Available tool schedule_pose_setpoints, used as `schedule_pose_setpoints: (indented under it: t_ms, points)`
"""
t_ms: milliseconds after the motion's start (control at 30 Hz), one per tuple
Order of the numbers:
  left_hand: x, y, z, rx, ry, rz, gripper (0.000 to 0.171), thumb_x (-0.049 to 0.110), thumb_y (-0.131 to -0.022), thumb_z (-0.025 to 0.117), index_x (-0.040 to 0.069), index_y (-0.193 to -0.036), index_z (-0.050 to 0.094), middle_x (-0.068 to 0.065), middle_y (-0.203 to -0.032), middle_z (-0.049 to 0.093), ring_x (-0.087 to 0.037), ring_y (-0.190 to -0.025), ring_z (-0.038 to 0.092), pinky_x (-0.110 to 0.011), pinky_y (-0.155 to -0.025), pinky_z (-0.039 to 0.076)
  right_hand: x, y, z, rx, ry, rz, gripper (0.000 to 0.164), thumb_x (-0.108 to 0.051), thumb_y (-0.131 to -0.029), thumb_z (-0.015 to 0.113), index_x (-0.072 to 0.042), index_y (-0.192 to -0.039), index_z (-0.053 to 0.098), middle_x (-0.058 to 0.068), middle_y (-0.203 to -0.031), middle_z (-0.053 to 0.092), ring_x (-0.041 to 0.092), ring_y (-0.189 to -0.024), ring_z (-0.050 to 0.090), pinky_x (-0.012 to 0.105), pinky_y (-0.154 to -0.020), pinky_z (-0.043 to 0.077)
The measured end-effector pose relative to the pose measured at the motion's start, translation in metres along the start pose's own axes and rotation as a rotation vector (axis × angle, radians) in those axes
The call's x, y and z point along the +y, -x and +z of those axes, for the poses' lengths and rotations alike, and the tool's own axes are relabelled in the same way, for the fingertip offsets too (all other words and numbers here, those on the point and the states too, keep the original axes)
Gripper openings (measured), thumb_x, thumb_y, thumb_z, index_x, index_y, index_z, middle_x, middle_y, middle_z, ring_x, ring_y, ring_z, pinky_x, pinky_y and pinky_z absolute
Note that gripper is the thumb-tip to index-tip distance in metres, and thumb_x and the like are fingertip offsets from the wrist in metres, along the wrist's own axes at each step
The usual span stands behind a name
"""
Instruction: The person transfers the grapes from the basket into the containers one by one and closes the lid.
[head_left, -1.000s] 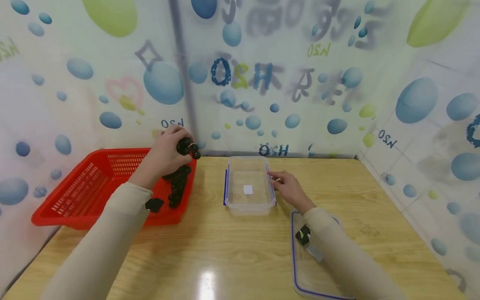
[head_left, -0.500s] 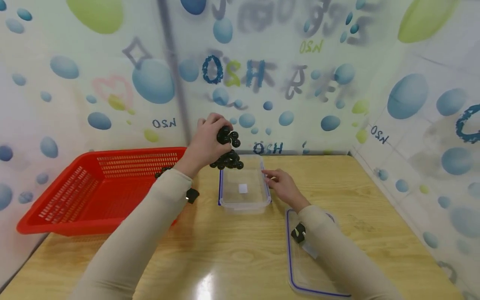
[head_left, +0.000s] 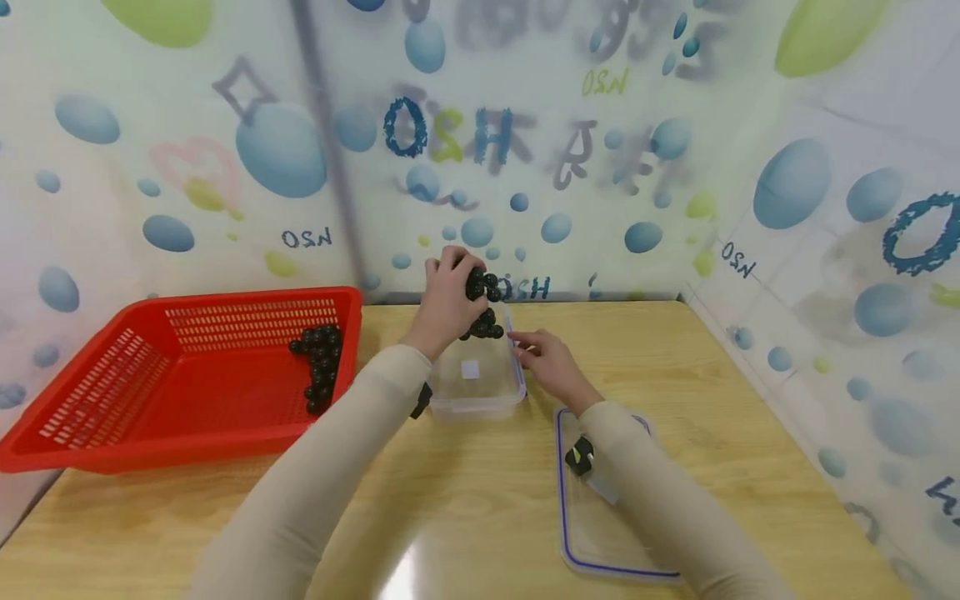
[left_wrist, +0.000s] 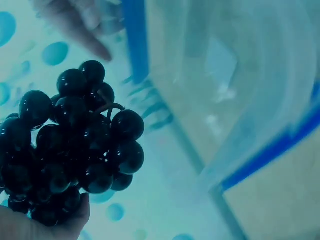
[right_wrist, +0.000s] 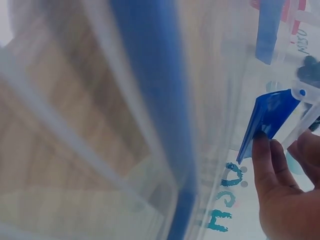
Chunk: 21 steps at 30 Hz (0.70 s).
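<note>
My left hand (head_left: 447, 302) grips a bunch of dark grapes (head_left: 486, 321) just above the clear plastic container (head_left: 480, 404). In the left wrist view the round, glossy grapes (left_wrist: 75, 135) hang beside the container, with a thin stem showing and part of the thumb below. My right hand (head_left: 551, 367) is at the container's right side, its extended fingers touching the rim area. Seen from the right wrist, a fingertip rests against a blue side latch (right_wrist: 267, 117) that hangs out from the wall. A small white label (head_left: 470, 369) shows inside the container.
A red plastic basket (head_left: 187, 446) on the left holds more dark grapes (head_left: 322, 362) along its right side. A clear lid with a blue seal (head_left: 600, 533) lies on the wooden table (head_left: 450, 517) under my right forearm. A patterned curtain (head_left: 360, 192) hangs behind.
My left hand has carried the grapes from over the red basket rightward to above the container. The right hand stays at the container's right side; the head view has shifted slightly.
</note>
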<state>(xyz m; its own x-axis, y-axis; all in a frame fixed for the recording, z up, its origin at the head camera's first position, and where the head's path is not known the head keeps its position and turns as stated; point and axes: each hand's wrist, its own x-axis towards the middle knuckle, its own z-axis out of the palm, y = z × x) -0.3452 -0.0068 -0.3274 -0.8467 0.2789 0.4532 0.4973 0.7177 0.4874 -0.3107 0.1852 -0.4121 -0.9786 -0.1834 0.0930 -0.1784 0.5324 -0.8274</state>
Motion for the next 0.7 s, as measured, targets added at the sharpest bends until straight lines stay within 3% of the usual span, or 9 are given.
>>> schedule_pose_setpoints:
  t_ms: [267,600,700]
  points:
    - [-0.011,0.007,0.030,-0.051,-0.008,-0.060,0.041,0.022,-0.088,0.076,0.013,-0.124,0.059,-0.006,-0.138,0.035,-0.032,-0.117,0.037,-0.046,-0.087,0.048,-0.001,0.000,0.002,0.009,0.005,0.010,0.035,-0.008,-0.101,0.053,-0.003,-0.136,0.058,0.013,-0.106,0.055,0.027,-0.098,0.062,0.037,-0.083,0.053]
    - [-0.021,0.010,0.043,-0.087,-0.016,-0.090,0.042,0.028,-0.088,0.075,0.016,-0.125,0.060,-0.004,-0.139,0.034,-0.031,-0.122,0.035,-0.047,-0.092,0.045,-0.001,-0.001,-0.002,0.000,0.007,-0.007,0.037,-0.011,-0.102,0.053,-0.005,-0.139,0.056,0.013,-0.111,0.055,0.027,-0.102,0.062,0.038,-0.084,0.053]
    - [-0.026,0.012,0.048,-0.138,-0.040,-0.083,0.047,0.031,-0.090,0.073,0.016,-0.131,0.058,-0.005,-0.141,0.033,-0.033,-0.124,0.034,-0.046,-0.093,0.045,0.000,-0.001,-0.001,-0.014,0.004,0.002,0.037,-0.011,-0.102,0.053,-0.006,-0.139,0.056,0.012,-0.111,0.055,0.027,-0.102,0.061,0.037,-0.085,0.053]
